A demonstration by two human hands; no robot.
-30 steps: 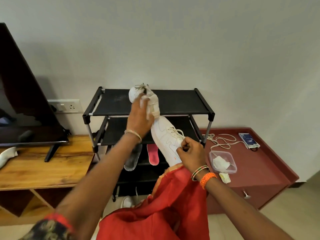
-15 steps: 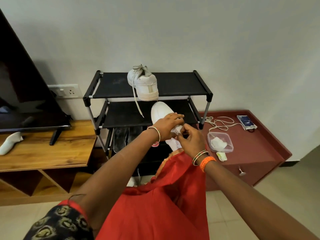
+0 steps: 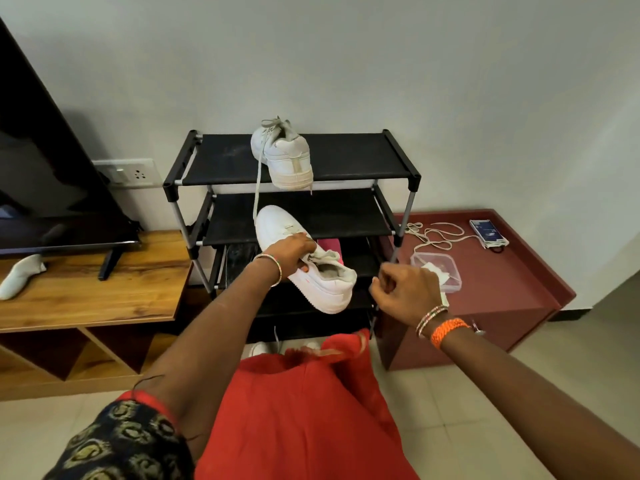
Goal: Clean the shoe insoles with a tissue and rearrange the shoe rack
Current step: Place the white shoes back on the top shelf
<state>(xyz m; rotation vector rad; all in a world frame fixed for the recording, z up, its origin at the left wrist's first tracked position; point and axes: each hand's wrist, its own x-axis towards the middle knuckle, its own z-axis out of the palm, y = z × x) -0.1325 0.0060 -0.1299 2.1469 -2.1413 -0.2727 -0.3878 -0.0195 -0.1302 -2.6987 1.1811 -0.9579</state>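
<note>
Left hand: my left hand (image 3: 292,252) grips a white sneaker (image 3: 304,261) across the tongue and laces, fingers curled over the top, thumb under the side.
Held sneaker: off the shelves, in the air in front of the shoe rack (image 3: 292,216), toe up toward the second shelf, heel down toward me, tilted; no lace visible in it.
Right hand: my right hand (image 3: 407,292) is just right of the sneaker heel, not touching the shoe, fingers curled in; can't tell if anything is pinched there.
Second sneaker: other white sneaker (image 3: 282,155) sits on the top shelf, heel over the front edge, one lace (image 3: 258,188) hanging down past the second shelf.
Rack: black shelves, metal posts, against the wall; a pink insole (image 3: 330,245) and dark insoles (image 3: 239,254) on a lower shelf behind the held shoe.
Tissue: white tissue in a clear plastic container (image 3: 438,271) on the maroon cabinet (image 3: 502,289) right of the rack, partly hidden by my right hand.
Cabinet extras: loose white shoelace (image 3: 434,235) and a phone (image 3: 488,233) toward the back.
Left side: wooden TV unit (image 3: 90,292) with a TV (image 3: 52,188) and a white insole (image 3: 20,275) lying on it.
</note>
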